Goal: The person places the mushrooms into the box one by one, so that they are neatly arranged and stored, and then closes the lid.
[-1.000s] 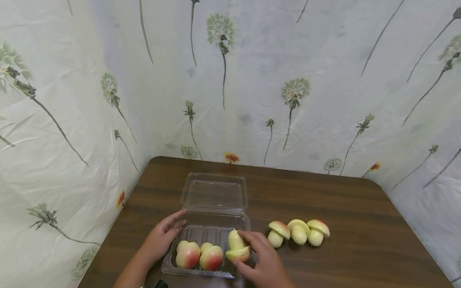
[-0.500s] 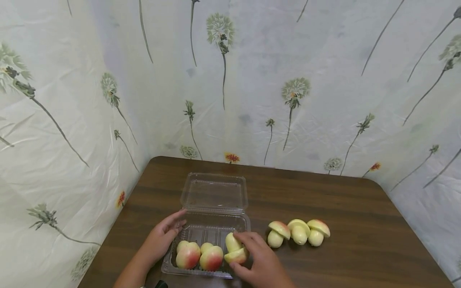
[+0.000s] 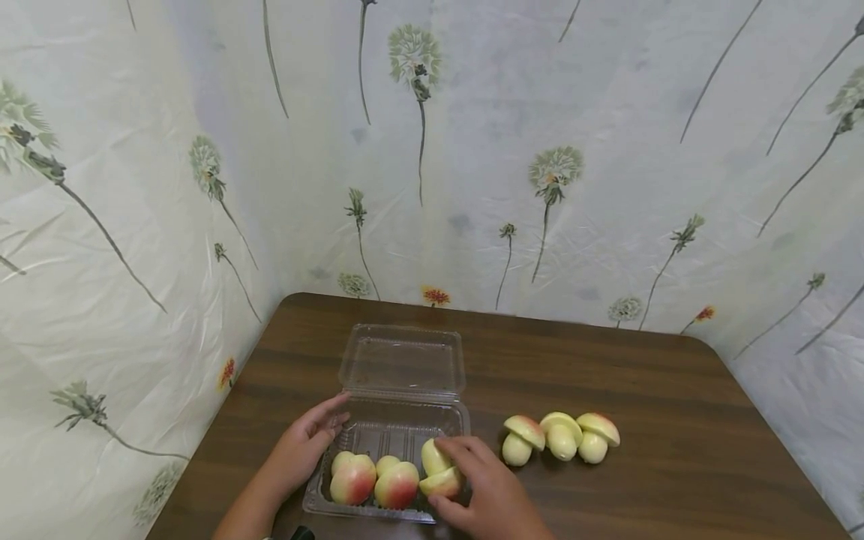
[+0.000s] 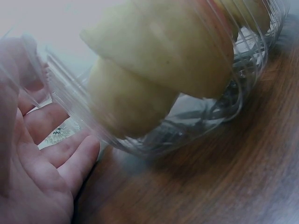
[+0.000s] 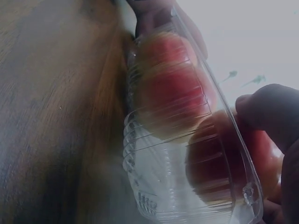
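An open clear plastic clamshell box (image 3: 394,431) lies on the brown table (image 3: 607,375), lid (image 3: 402,360) folded back. Two mushroom-shaped toys, cream with red blush, (image 3: 352,478) (image 3: 397,484) lie in its front row. My right hand (image 3: 466,472) grips a third mushroom toy (image 3: 437,469) at the tray's front right corner, beside those two. My left hand (image 3: 324,424) rests with relaxed fingers against the box's left wall. The left wrist view shows that palm (image 4: 42,158) beside the clear wall (image 4: 224,107), a toy (image 4: 154,60) behind it. In the right wrist view, red toys (image 5: 173,84) show through the box.
Three more mushroom toys (image 3: 523,439) (image 3: 560,433) (image 3: 595,435) lie in a row on the table right of the box. Floral sheets (image 3: 540,150) hang close behind and on the left (image 3: 101,262). The table's far edge meets the back sheet.
My right hand has lowered the held mushroom toy slightly down and left into the tray, tilting it. The left hand has stayed put.
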`<act>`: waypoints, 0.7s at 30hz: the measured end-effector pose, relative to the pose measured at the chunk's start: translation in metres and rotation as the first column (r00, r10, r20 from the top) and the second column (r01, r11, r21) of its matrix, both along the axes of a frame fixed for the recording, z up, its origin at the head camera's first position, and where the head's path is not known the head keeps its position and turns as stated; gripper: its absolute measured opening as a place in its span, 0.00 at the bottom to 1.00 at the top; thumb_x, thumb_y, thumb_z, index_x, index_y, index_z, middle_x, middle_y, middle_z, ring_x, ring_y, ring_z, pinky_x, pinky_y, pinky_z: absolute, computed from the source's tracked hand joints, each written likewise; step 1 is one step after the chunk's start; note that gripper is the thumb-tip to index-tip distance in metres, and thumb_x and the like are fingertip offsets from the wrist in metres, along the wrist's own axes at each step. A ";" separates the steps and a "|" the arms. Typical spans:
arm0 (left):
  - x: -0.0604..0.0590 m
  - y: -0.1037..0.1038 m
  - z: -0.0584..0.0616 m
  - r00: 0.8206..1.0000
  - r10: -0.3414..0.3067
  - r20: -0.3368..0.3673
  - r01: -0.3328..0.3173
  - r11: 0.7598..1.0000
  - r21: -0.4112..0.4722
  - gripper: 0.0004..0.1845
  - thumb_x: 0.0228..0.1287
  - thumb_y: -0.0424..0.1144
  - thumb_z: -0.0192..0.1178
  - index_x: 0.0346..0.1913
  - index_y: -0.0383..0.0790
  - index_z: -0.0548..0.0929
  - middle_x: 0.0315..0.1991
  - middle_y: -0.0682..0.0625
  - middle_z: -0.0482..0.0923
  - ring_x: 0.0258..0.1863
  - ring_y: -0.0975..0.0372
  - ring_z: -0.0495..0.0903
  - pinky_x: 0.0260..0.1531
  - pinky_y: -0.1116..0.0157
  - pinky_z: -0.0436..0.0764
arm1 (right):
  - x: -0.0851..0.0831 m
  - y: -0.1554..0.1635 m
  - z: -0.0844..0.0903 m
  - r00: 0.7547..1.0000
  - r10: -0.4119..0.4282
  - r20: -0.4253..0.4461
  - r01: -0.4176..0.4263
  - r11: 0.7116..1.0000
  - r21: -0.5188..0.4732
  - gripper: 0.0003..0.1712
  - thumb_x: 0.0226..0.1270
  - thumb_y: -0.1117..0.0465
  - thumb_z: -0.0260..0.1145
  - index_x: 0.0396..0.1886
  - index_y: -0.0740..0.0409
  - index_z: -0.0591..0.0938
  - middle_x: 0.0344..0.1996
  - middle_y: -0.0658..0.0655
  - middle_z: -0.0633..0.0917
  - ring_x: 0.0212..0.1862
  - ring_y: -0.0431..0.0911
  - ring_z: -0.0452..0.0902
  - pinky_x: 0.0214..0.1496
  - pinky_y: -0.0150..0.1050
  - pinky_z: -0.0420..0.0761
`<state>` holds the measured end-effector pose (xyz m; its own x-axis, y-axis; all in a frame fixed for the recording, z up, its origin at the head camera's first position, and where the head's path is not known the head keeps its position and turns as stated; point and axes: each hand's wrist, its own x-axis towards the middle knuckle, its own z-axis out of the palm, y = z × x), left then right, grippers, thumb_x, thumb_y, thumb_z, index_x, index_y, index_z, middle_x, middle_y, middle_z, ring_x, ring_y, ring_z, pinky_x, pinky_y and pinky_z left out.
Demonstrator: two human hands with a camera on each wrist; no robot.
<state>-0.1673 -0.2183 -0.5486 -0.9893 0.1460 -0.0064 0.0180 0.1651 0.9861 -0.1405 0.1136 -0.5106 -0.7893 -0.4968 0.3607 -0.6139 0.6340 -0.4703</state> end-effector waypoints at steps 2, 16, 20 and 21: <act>0.000 0.000 0.000 1.000 -0.004 -0.004 0.004 1.000 0.003 0.28 0.78 0.28 0.47 0.78 0.43 0.69 0.81 0.44 0.61 0.75 0.44 0.70 0.72 0.58 0.73 | 0.000 0.000 0.000 1.000 0.009 -0.008 -0.009 1.000 0.012 0.38 0.57 0.48 0.82 0.68 0.48 0.81 0.59 0.45 0.81 0.53 0.37 0.81 0.49 0.38 0.86; -0.002 -0.002 -0.005 0.999 -0.016 -0.028 0.016 1.000 0.001 0.27 0.80 0.30 0.49 0.78 0.45 0.70 0.81 0.45 0.62 0.75 0.45 0.71 0.69 0.65 0.74 | -0.004 0.001 -0.001 0.997 0.055 -0.061 -0.050 0.995 0.082 0.27 0.60 0.54 0.78 0.60 0.51 0.86 0.56 0.43 0.83 0.54 0.40 0.84 0.52 0.38 0.86; -0.001 -0.002 -0.004 0.999 -0.017 -0.030 0.017 1.000 0.000 0.27 0.79 0.30 0.49 0.78 0.46 0.70 0.81 0.45 0.62 0.74 0.46 0.71 0.69 0.64 0.74 | -0.006 0.001 -0.003 0.994 0.056 -0.098 -0.048 0.996 0.080 0.27 0.58 0.55 0.80 0.59 0.51 0.86 0.55 0.43 0.84 0.53 0.39 0.84 0.52 0.38 0.86; -0.001 -0.002 -0.004 0.999 -0.018 -0.029 0.018 1.000 0.000 0.27 0.79 0.30 0.49 0.78 0.46 0.70 0.81 0.46 0.62 0.75 0.46 0.71 0.70 0.64 0.74 | -0.006 0.001 -0.003 0.993 0.057 -0.101 -0.048 0.996 0.081 0.28 0.57 0.55 0.80 0.59 0.51 0.86 0.55 0.43 0.84 0.53 0.39 0.84 0.52 0.38 0.86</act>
